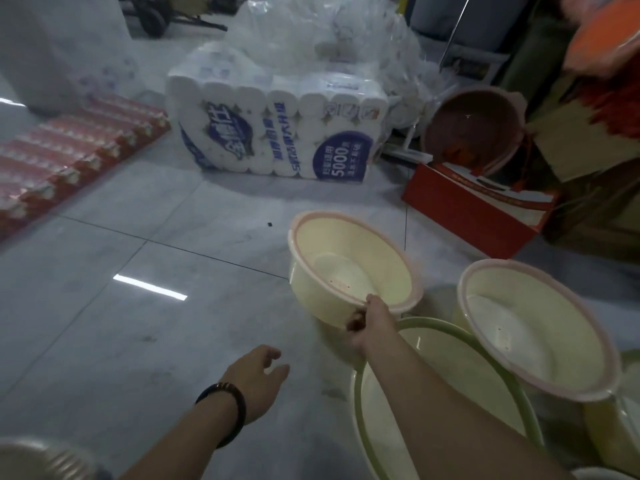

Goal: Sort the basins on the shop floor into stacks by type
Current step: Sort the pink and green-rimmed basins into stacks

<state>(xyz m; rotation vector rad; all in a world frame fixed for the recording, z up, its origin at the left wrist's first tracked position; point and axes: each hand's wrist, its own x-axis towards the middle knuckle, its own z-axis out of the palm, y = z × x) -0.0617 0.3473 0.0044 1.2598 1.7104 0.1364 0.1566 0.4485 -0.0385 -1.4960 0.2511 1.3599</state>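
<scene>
In the centre of the frame, the right hand (367,323) grips the near rim of a cream basin with a pink rim (346,268), thumb over the edge and fingers curled beneath, holding it tilted above the grey tiled floor (138,271). The left hand (259,379), with a dark bracelet (225,407) at the wrist, hovers lower centre with fingers loose and apart, holding nothing. A second pink-rimmed basin (533,327) leans at the right, just beside a green-rimmed basin (446,348) under the right forearm. A brown basin (474,126) tilts at upper right behind a red box (474,206).
</scene>
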